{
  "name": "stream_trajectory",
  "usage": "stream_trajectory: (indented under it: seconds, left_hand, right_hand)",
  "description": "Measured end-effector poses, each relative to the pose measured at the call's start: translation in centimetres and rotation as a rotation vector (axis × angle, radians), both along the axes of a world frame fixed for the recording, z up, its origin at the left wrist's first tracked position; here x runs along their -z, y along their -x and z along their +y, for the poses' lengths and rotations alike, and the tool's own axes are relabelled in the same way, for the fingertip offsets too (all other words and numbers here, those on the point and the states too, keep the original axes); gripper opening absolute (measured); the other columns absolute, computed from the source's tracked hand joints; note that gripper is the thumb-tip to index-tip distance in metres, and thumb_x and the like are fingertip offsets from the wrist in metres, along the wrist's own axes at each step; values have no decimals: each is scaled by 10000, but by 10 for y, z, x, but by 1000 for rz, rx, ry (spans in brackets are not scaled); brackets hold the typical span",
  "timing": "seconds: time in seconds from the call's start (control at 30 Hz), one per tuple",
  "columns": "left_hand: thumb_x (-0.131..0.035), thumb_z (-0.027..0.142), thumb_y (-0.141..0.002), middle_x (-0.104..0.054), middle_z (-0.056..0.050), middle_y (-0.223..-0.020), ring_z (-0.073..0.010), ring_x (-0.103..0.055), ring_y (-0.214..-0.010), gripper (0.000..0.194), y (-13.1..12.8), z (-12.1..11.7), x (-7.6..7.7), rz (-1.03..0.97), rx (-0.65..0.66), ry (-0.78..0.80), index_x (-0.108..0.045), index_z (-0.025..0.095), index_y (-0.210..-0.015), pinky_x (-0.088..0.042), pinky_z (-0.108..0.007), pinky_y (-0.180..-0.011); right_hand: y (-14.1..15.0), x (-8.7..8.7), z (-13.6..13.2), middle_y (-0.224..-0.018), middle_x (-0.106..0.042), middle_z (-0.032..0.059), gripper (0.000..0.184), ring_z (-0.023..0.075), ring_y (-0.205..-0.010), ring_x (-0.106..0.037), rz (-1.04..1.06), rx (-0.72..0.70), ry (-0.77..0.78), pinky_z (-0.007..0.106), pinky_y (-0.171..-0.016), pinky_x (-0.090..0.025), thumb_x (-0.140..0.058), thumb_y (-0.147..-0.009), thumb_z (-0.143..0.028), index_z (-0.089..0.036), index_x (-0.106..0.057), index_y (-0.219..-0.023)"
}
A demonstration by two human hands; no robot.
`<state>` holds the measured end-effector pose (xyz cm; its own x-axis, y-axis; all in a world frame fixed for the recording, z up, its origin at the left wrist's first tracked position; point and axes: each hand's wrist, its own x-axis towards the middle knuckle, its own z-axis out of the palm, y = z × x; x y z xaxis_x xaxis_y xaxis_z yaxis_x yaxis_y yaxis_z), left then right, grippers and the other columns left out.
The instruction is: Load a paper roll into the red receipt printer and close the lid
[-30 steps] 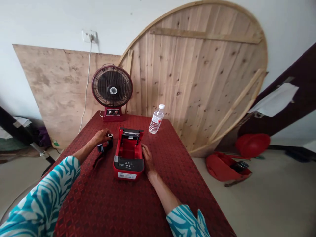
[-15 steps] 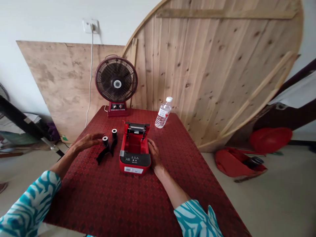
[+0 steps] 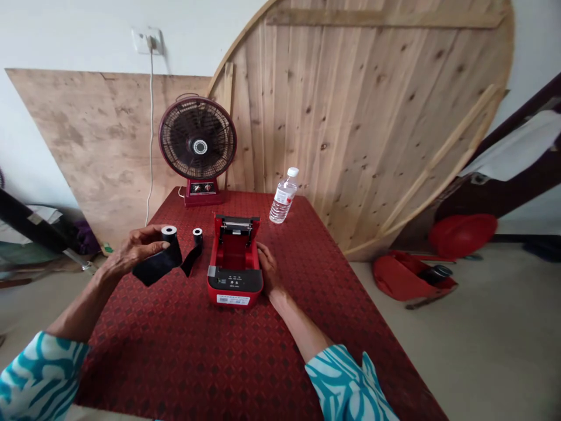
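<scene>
My left hand (image 3: 134,254) is closed on a black paper roll (image 3: 174,248) with a white core end. The roll stands upright, and its loose black strip hangs toward the lower left. Just to its right, a second black roll (image 3: 197,240) stands on the table with its strip trailing toward me. A red and black receipt printer (image 3: 235,283) sits with its lid (image 3: 237,225) raised and its bay exposed. Against the printer's right side lies my right hand (image 3: 269,272), fingers curved along the casing and partly hidden by it.
A red-patterned table (image 3: 245,362) bears everything. At its back stand a dark red fan (image 3: 198,140) and a clear water bottle (image 3: 283,197). Wooden boards (image 3: 333,117) lean on the wall behind. On the floor at right lies a red bag (image 3: 392,278).
My left hand has closed on the nearer black roll and lifted it, moving it left and toward me. My right hand stays at the printer's side. The view has shifted slightly.
</scene>
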<state>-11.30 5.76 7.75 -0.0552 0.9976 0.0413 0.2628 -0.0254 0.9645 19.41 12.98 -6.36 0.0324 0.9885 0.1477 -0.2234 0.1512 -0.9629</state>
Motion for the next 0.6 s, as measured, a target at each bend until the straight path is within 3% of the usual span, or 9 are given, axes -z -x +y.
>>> stream_trajectory:
  seconds: [0.07,0.17,0.27,0.37,0.5,0.6]
  left_hand:
    - [-826,426,-566,-734,-59,-889,-267,-653,-821,478,-20,-7,-16,93,110,-22,-737,223,-989,-519,-314,-705]
    - [-777,401,-653,-734,-39,-872,-248,-655,-789,425,-56,-5,-24,269,288,-60,-740,236,-1043,-513,-300,-686]
    - [-741,376,-702,-727,-14,-805,-214,-649,-718,358,-90,12,-15,427,370,-160,-744,254,-1039,-509,-291,-676]
    - [-694,314,-748,-740,-9,-865,-209,-666,-776,305,-114,33,-4,632,422,-255,-729,270,-1048,-508,-297,-743]
    - [-625,269,-820,-716,-66,-1114,-260,-653,-1026,318,-135,49,4,1069,478,-190,-682,249,-1133,-481,-349,-878]
    - [-609,247,-828,-701,-99,-1151,-300,-641,-1064,334,-148,53,8,1288,480,-118,-670,244,-1156,-477,-390,-886]
  right_hand:
    - [1,3,2,-1085,-715,22,343,223,-1031,-621,14,-3,-3,373,-928,-462,-578,-776,-449,-244,-677,-1033]
    - [2,5,3,-1095,-713,20,342,218,-1044,-618,10,0,-22,373,-948,-456,-570,-790,-445,-246,-678,-1044]
    - [2,5,3,-1112,-705,20,336,214,-1058,-611,6,-1,-43,366,-963,-446,-558,-802,-431,-242,-677,-1053]
    - [3,3,3,-1113,-702,20,335,212,-1063,-609,28,-19,-45,362,-967,-444,-553,-808,-421,-238,-670,-1063]
    - [3,2,3,-1102,-701,16,322,207,-1067,-610,50,-29,-55,360,-977,-440,-548,-813,-412,-249,-670,-1061]
    - [3,2,4,-1099,-702,11,304,205,-1081,-605,41,-17,-68,359,-989,-435,-547,-809,-406,-255,-676,-1040]
